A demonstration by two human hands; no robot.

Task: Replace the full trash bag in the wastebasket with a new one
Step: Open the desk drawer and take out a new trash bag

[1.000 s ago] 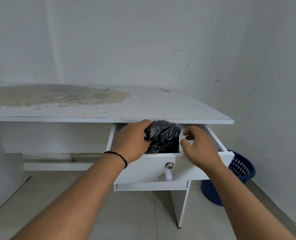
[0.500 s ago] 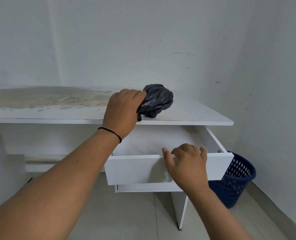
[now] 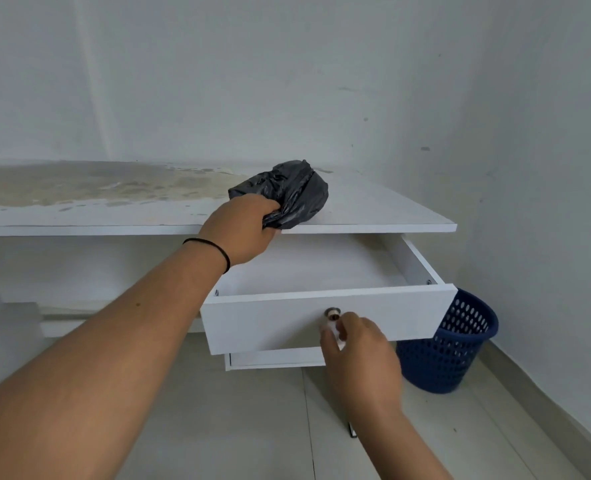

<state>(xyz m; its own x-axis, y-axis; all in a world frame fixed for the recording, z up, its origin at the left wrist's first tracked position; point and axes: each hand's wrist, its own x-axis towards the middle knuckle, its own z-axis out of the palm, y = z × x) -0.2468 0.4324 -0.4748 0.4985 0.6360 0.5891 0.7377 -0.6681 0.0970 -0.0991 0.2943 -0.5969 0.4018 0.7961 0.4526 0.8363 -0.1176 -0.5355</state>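
Left hand gripped the crumpled black trash bag on the worktop, frame centre. Right hand pinched the open drawer's knob; its front partly hid the blue wastebasket, lower right.

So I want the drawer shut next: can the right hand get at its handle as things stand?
Probably yes: the right hand is already at the white handle on the open drawer front, fingers around it, nothing between.

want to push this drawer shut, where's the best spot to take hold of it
Take the small white knob under the round metal lock, at the middle of the open white drawer's front panel, coming straight from the front. It juts out and sits centred. The right hand already has its grip there.
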